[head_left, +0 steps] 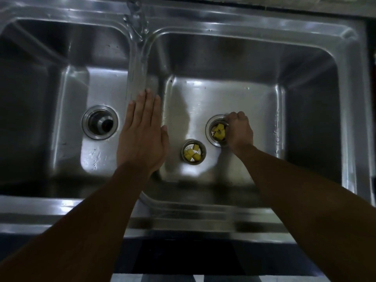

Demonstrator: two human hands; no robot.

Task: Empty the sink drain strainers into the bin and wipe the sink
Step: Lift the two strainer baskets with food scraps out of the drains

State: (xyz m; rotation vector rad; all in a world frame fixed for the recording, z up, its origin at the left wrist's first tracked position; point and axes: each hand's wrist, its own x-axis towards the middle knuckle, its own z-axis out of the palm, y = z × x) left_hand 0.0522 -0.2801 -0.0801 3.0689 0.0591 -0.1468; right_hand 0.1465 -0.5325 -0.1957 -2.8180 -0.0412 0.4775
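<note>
A steel double sink (203, 27) fills the view. In the right basin, a strainer (218, 130) with yellow food bits sits in the drain, and my right hand (239, 132) curls its fingers on that strainer's rim. A second strainer (193, 152) with yellow bits stands loose on the basin floor, left of the drain. My left hand (142, 133) lies flat, fingers straight, on the divider between the basins. The left basin's drain (100, 122) is open, with no strainer in it.
The sink's front rim (61, 212) runs across the lower part of the view. A faucet (135, 19), blurred, stands at the back above the divider. The counter edge (305, 5) shows at the top right.
</note>
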